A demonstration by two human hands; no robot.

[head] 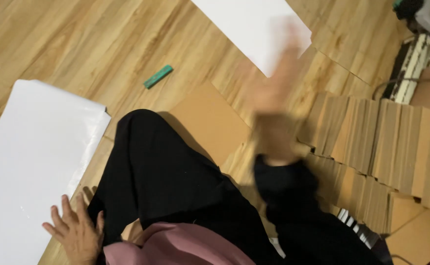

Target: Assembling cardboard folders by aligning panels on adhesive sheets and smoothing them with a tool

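At far left a large white sheet (23, 167) lies flat on the wooden floor (77, 44). The left hand (75, 233) rests at its lower right edge, fingers spread apart, palm down, clamped on nothing; it seems to touch the sheet's edge and the floor beside it. Right of the sheet is the person's black-clad knee (161, 172), and beyond that knee a small green bar (158, 76) lies alone on the floor. Right of the knee sits a flat brown cardboard piece (210, 118). The right hand (274, 88) is raised and blurred by motion, above that cardboard and just below a second white sheet (244, 24); whether its fingers are apart or together I cannot tell. Right of the cardboard, fanned cardboard stacks (382, 142) lean in rows. A fast swing could well clip those stacks and topple them.
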